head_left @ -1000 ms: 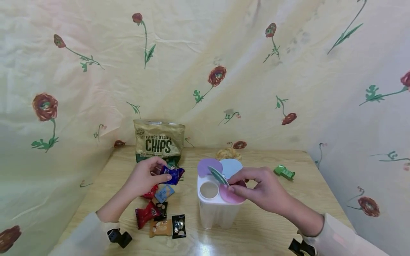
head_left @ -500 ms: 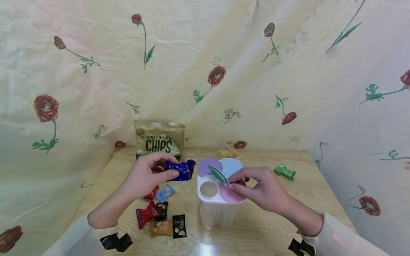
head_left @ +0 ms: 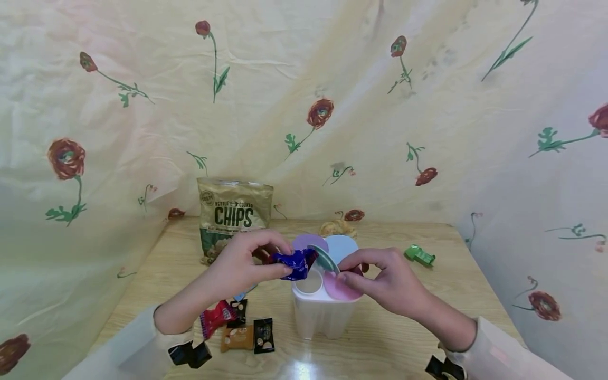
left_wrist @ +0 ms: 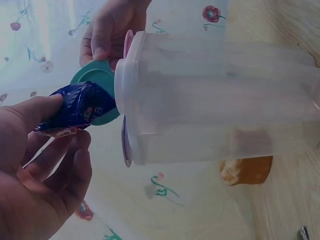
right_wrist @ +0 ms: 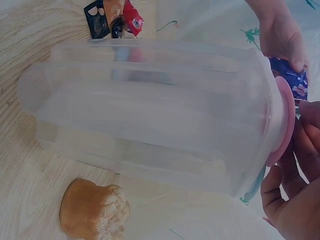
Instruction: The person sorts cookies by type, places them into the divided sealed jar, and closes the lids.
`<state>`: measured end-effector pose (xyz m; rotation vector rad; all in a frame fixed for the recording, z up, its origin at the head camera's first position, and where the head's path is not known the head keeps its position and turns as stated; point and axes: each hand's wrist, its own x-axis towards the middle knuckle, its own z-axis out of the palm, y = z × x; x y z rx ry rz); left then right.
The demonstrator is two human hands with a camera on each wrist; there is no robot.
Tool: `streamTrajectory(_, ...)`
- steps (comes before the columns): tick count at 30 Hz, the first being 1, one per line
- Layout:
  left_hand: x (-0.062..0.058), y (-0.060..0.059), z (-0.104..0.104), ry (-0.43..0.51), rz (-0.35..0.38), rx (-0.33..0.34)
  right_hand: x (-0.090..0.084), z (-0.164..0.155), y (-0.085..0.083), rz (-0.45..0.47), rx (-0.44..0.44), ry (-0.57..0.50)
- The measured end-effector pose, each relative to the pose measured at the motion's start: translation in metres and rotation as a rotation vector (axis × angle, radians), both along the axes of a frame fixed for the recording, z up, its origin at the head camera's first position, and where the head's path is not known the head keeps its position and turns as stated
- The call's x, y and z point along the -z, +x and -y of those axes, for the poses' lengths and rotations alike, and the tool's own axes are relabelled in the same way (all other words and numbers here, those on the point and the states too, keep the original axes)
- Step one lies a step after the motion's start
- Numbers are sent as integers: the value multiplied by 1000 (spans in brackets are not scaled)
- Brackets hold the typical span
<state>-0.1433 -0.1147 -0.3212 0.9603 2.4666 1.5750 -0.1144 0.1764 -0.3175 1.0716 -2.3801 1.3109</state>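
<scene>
My left hand (head_left: 237, 269) pinches a shiny blue candy packet (head_left: 296, 264) between thumb and fingers, over the round opening (head_left: 309, 283) at the near left of a clear plastic storage container (head_left: 320, 319). In the left wrist view the packet (left_wrist: 82, 106) overlaps a raised green lid (left_wrist: 100, 82). That lid is tilted up in the grip of my right hand (head_left: 387, 277), by its edge. Pink (head_left: 344, 289), purple (head_left: 309, 242) and light blue (head_left: 343, 247) lids cover the container's other sections. In the right wrist view, its see-through walls (right_wrist: 150, 110) show no contents.
Left of the container lie a red packet (head_left: 216, 317), an orange one (head_left: 237, 338) and black ones (head_left: 263, 336). A chips bag (head_left: 235, 211) stands behind my left hand. Bread (head_left: 337, 228) sits behind the container, and a green packet (head_left: 419, 255) lies to the right.
My left hand has carried the blue candy packet rightward from beside the chips bag to above the container's opening. My right hand has kept holding the green lid up.
</scene>
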Motion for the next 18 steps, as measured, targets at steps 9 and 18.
streamTrajectory(9,6,-5,-7,-229,-128,136,0,1,1,13,17,5)
streamTrajectory(18,-1,-6,-15,-332,-168,147,-3,1,1,18,21,20)
